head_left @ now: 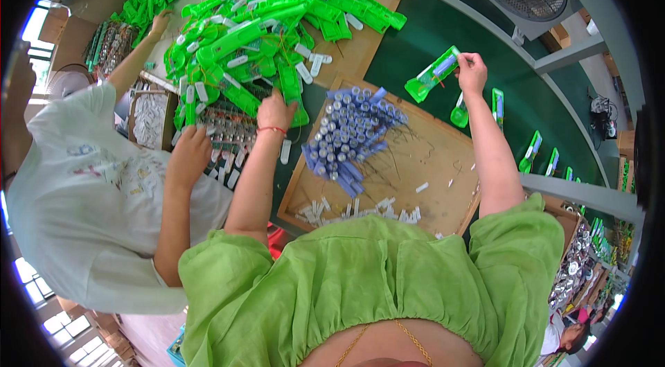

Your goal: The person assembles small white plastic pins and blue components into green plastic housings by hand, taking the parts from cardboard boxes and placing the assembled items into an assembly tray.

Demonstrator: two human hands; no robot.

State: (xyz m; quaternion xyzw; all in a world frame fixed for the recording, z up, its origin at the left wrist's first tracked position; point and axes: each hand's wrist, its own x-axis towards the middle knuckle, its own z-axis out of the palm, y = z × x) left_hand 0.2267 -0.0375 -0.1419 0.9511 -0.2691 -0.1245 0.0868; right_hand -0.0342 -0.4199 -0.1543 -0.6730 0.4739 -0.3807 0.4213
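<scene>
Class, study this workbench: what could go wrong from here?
The left hand is at a loose heap of green casings, which might slide. A co-worker's hand is close by, so the two could bump. The right hand pinches one casing near its end, so it might slip.

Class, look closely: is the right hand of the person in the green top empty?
No, the right hand grips one end of a green plastic case.
</scene>
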